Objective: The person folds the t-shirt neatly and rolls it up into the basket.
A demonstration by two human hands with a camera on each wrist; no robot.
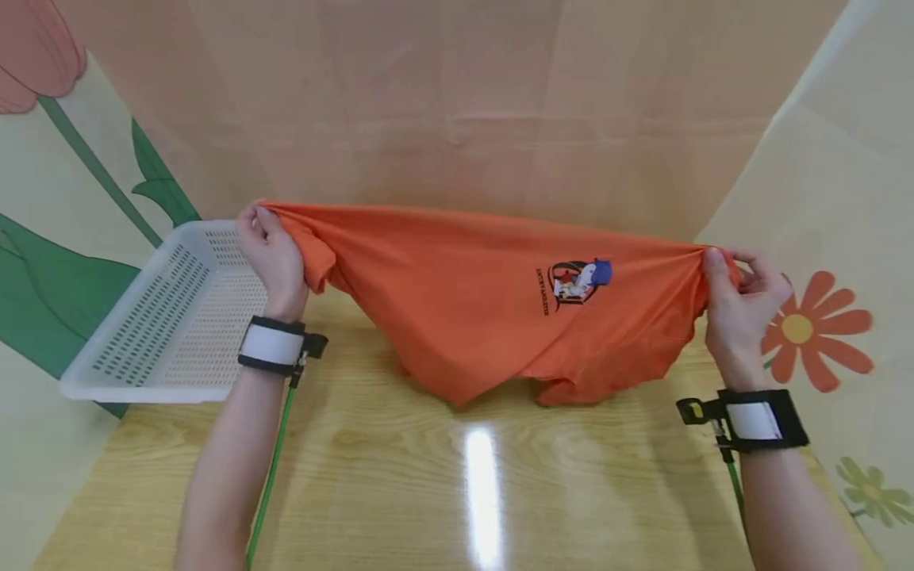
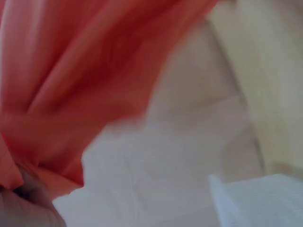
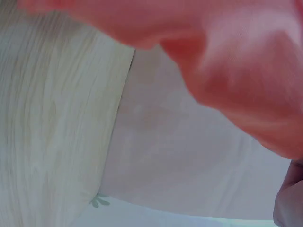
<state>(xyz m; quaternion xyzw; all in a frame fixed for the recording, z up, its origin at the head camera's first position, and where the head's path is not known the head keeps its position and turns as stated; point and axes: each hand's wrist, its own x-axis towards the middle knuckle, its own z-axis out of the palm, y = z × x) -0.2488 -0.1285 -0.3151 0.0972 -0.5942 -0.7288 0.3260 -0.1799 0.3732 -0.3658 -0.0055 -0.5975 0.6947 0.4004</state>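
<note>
An orange T-shirt (image 1: pixel 457 293) with a small printed cartoon badge (image 1: pixel 577 281) is stretched between both hands above the table. At its upper left corner my left hand (image 1: pixel 274 254) pinches the cloth, and a short sleeve-like fold hangs beside the wrist. The opposite corner is gripped by my right hand (image 1: pixel 743 305), thumb toward the camera. Between them the top edge runs nearly straight, while the lower part droops in loose folds. In the left wrist view the orange cloth (image 2: pixel 75 85) fills the upper left; in the right wrist view it (image 3: pixel 236 61) crosses the top.
A white perforated plastic basket (image 1: pixel 93 381) stands at the table's left, partly behind my left hand. The wooden table (image 1: pixel 400 492) has a bright light reflection. A pinkish curtain (image 1: pixel 457 103) backs it, with flower-printed panels (image 1: pixel 807 198) at the sides.
</note>
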